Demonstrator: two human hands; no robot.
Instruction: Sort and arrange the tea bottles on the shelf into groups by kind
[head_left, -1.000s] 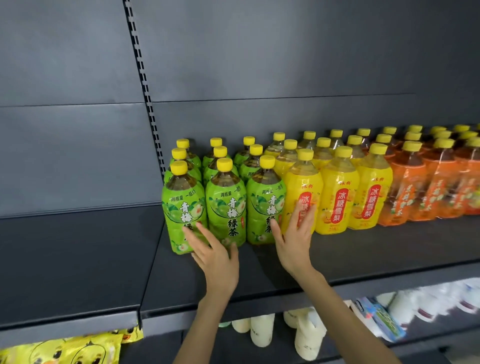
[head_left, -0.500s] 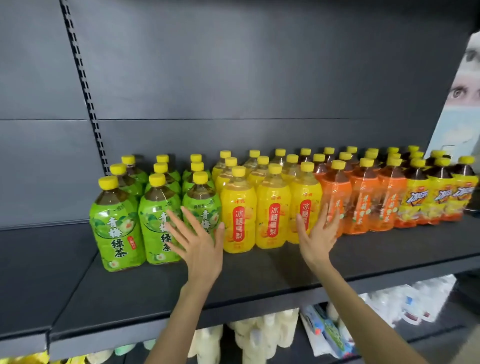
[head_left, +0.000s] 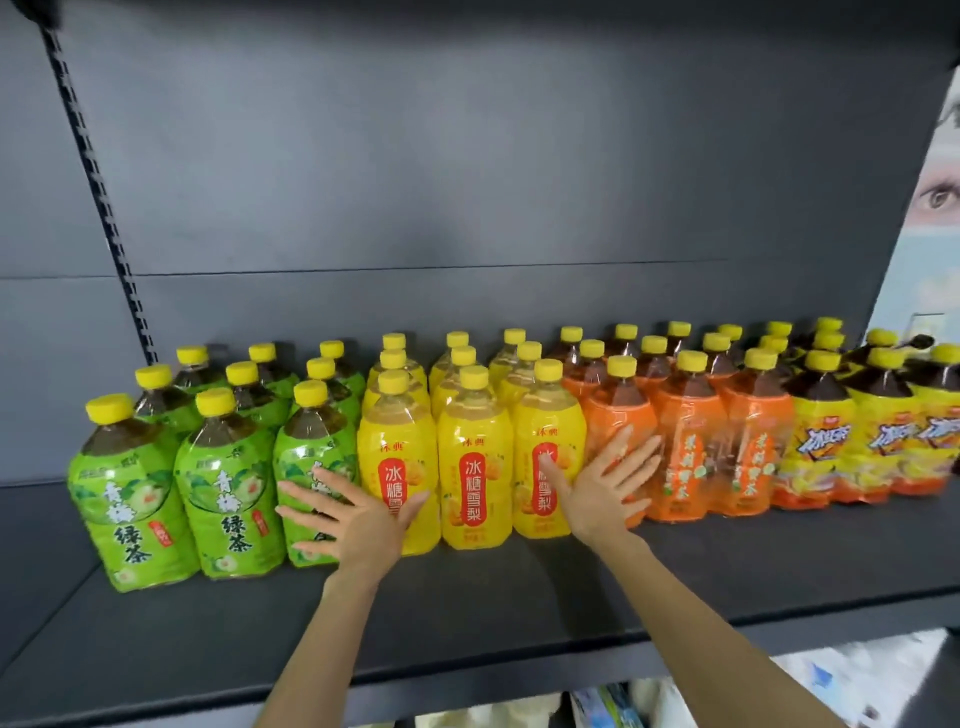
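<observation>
Mid-frame, your left hand (head_left: 358, 512) lies spread across a green bottle (head_left: 306, 447) and a yellow bottle (head_left: 396, 441); your right hand (head_left: 605, 488) lies spread on an orange bottle (head_left: 618, 415).

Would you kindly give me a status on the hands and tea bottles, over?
Left hand open, across green bottles and yellow bottles. Right hand open, across yellow and orange bottles. Four kinds grouped; nothing blocking.

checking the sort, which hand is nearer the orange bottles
Right. The right hand has its fingers on the nearest orange bottle. The left hand is farther left, spread over a green bottle and a yellow bottle.
</observation>
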